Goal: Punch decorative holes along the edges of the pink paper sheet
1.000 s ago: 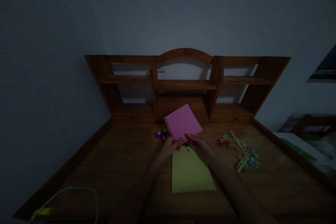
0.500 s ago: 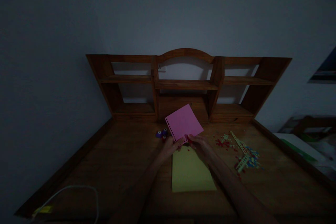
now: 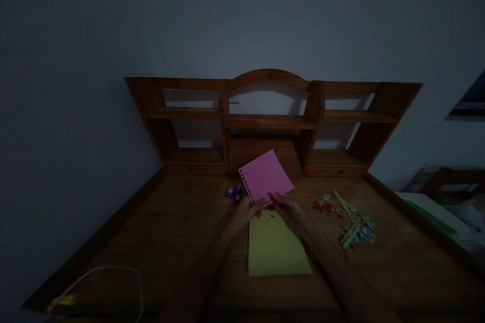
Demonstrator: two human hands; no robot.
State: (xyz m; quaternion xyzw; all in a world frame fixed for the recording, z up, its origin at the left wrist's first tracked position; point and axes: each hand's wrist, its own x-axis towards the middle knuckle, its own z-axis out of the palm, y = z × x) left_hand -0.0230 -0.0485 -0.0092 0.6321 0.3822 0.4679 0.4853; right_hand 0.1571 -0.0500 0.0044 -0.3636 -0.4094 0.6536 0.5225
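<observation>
A square sheet of pink paper (image 3: 265, 174) is held tilted above the desk, with a row of punched holes down its left edge and a few along the near edge. My left hand (image 3: 246, 209) pinches its near left corner, thumb on top. At the near edge, my right hand (image 3: 285, 203) is closed around a small red paper punch (image 3: 275, 200), mostly hidden by the fingers. Below both hands lies yellow paper (image 3: 278, 250) with tiny red cut-outs near its top. Just left of the pink sheet sit several small purple and red punches (image 3: 237, 192).
Punched yellow strips (image 3: 350, 234) lie at the right among red, blue and pale paper bits (image 3: 366, 229). A wooden shelf unit (image 3: 269, 121) stands along the back of the desk. A white cable (image 3: 113, 267) and a yellow item (image 3: 65, 300) are at the near left.
The hands and pink sheet keep nearly the same pose. My right fingers shift slightly at the punch; the whole view drifts a little.
</observation>
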